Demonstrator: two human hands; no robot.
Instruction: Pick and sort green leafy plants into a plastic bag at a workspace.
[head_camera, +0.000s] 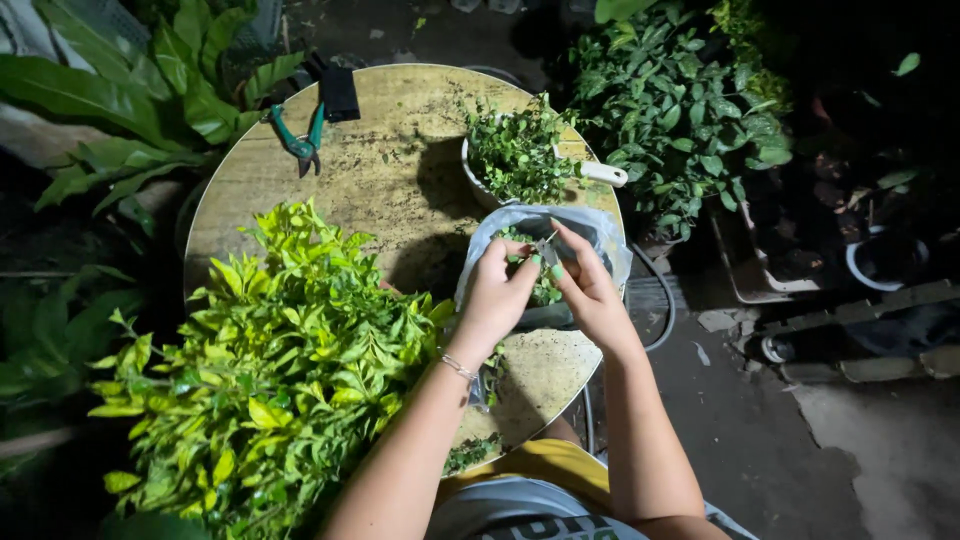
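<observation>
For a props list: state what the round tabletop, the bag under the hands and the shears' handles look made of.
Round tabletop: probably wood or plywood, worn matte, with visible grain and dirt stains. Bag: thin translucent plastic, crinkled and shiny. Shears' handles: green, smooth, likely plastic-coated.

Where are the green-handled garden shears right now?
The green-handled shears lie at the far left edge of the round table, beside a small black object and beyond the big yellow-green plant, well away from both hands.
</observation>
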